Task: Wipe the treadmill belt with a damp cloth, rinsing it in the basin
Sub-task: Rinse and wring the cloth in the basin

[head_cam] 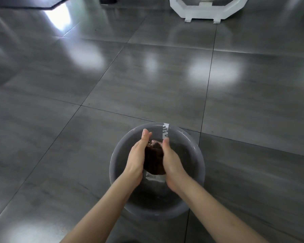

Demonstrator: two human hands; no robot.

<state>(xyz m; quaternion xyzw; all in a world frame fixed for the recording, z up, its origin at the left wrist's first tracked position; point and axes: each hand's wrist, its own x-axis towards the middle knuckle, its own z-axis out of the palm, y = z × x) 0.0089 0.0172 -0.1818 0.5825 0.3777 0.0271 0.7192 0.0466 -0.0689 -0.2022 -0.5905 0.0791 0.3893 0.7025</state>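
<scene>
A round grey basin (197,155) stands on the tiled floor near the bottom middle of the head view, with water in it. A bunched dark brown cloth (154,159) is held over the basin between my two hands. My left hand (138,158) presses on the cloth's left side, its thumb pointing up. My right hand (172,163) presses on the cloth's right side, fingers wrapping round the far end of it. The treadmill belt is not in view.
Glossy grey floor tiles (147,76) spread all around the basin. A white angular base of some machine (207,9) stands at the far right. A dark flat edge (25,4) crosses the top left corner.
</scene>
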